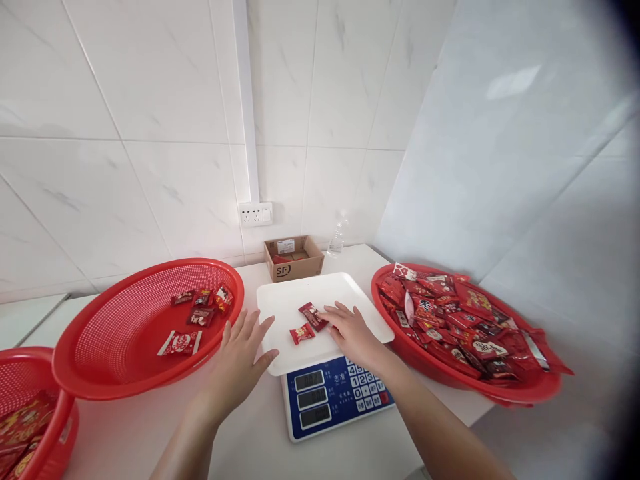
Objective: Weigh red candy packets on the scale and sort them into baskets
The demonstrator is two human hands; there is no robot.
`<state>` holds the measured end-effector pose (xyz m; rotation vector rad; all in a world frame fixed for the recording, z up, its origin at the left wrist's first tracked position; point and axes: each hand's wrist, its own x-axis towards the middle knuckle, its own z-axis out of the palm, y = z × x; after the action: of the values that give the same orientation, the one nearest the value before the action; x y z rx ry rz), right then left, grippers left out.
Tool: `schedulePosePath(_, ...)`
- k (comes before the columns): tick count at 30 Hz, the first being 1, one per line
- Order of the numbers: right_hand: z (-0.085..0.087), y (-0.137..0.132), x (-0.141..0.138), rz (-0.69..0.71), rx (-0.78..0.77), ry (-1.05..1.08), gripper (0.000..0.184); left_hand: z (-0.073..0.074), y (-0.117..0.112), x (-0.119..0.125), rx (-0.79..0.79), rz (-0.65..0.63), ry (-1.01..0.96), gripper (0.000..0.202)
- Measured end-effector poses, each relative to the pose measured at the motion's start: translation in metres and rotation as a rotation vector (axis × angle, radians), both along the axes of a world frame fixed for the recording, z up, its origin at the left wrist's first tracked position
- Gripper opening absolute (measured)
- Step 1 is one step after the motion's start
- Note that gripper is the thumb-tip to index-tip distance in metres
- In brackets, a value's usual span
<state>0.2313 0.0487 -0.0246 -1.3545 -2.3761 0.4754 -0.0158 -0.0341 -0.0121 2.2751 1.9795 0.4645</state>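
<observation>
Two small wrapped snacks lie on the white weighing tray (280,300) of the scale. One is a dark red packet (312,315); the other, a brighter red packet (302,333), is nearer me. My right hand (353,330) is over the tray with its fingertips at the dark red packet's right end, fingers extended. Whether they press on it I cannot tell. My left hand (245,353) is spread between the tray and the red basket (115,320) on the left, holding nothing. Below the tray shows the scale's blue panel (340,393) with displays and keys.
Several packets lie in the left basket. A red basket (383,280) heaped with red packets (450,320) stands right, and another basket (55,360) sits at lower left. Behind the scale are a cardboard box (297,269) and a clear bottle (337,237), near the tiled wall.
</observation>
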Motion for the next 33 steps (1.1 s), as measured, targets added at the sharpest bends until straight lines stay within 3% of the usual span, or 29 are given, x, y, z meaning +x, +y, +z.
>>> schedulePosePath(5, 0.001, -0.003, 0.003, 0.114, 0.002, 0.075, 0.041, -0.004, 0.001, -0.001, -0.007, -0.014, 0.019, 0.050)
schedulePosePath(8, 0.010, 0.002, 0.025, 0.000, 0.106, 0.138, 0.038, -0.005, 0.003, -0.004, 0.007, -0.001, 0.034, 0.052)
schedulePosePath(11, 0.022, 0.013, 0.074, -0.188, 0.196, 0.097, 0.035, -0.004, 0.005, -0.007, 0.018, 0.022, 0.041, 0.053)
schedulePosePath(14, 0.027, 0.023, 0.139, -0.435, 0.183, -0.098, 0.036, -0.004, 0.007, -0.009, 0.017, 0.051, 0.044, 0.054)
schedulePosePath(17, 0.019, 0.025, 0.192, -0.590, 0.052, -0.290, 0.038, -0.007, 0.009, -0.010, 0.044, 0.055, 0.057, 0.054)
schedulePosePath(19, 0.010, 0.024, 0.212, -0.634, 0.021, -0.341, 0.041, -0.011, 0.011, -0.011, 0.051, 0.049, 0.065, 0.054)
schedulePosePath(23, -0.001, 0.023, 0.226, -0.697, 0.034, -0.391, 0.042, -0.017, 0.013, -0.012, 0.062, 0.042, 0.064, 0.053)
schedulePosePath(33, 0.000, 0.038, 0.234, -0.923, 0.095, -0.489, 0.039, -0.017, 0.013, -0.013, 0.051, 0.045, 0.089, 0.055)
